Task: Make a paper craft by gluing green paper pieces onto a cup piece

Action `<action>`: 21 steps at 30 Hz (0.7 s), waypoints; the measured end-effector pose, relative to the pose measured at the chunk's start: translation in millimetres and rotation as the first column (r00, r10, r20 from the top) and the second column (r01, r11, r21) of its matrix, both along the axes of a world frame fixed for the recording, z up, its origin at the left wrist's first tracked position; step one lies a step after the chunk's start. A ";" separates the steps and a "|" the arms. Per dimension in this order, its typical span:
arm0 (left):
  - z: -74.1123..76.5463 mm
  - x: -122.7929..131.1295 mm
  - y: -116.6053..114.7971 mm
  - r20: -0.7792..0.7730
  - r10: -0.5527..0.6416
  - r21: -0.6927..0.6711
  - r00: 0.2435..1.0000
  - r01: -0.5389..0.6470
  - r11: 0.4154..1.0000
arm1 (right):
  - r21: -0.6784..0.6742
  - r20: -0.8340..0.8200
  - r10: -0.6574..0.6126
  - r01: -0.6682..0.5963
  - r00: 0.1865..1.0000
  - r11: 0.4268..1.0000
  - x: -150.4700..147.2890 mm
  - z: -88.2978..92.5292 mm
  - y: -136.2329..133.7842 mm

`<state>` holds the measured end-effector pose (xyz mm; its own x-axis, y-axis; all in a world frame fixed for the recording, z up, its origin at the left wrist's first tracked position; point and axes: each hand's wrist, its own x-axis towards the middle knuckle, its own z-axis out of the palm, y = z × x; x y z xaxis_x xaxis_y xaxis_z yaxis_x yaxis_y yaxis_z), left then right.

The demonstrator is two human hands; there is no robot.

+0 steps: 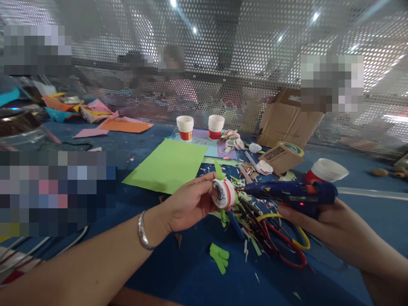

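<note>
Between the fingers of my left hand (pixel 191 202) is a short white paper cup piece (pixel 225 193) with a red stripe and dark drawn lines. Green paper strips stick out from its top and bottom. My right hand (pixel 328 221) grips a dark blue glue gun (pixel 283 192) with a small red light. Its nozzle points left and meets or nearly meets the side of the cup piece. A clear glue stick (pixel 369 193) extends from the back of the gun. Below the cup piece, a green paper cutout (pixel 219 257) lies on the blue table (pixel 178 272).
Scissors with red handles (pixel 291 255) and yellow handles (pixel 302 238) lie among paper scraps under the gun. A green sheet (pixel 168 165), paper cup stacks (pixel 185 127), finished-looking cup pieces (pixel 234 140) and a cardboard box (pixel 288 121) stand farther back. A perforated metal screen (pixel 204 97) rises behind.
</note>
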<state>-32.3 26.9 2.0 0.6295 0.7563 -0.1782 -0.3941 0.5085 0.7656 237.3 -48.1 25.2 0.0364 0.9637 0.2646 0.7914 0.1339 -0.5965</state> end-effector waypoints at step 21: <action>2.5 -0.3 4.9 -0.025 0.067 -0.087 0.997 -0.069 0.994 | 0.002 -0.091 0.057 -0.057 0.994 0.998 -10.4 3.4 -1.6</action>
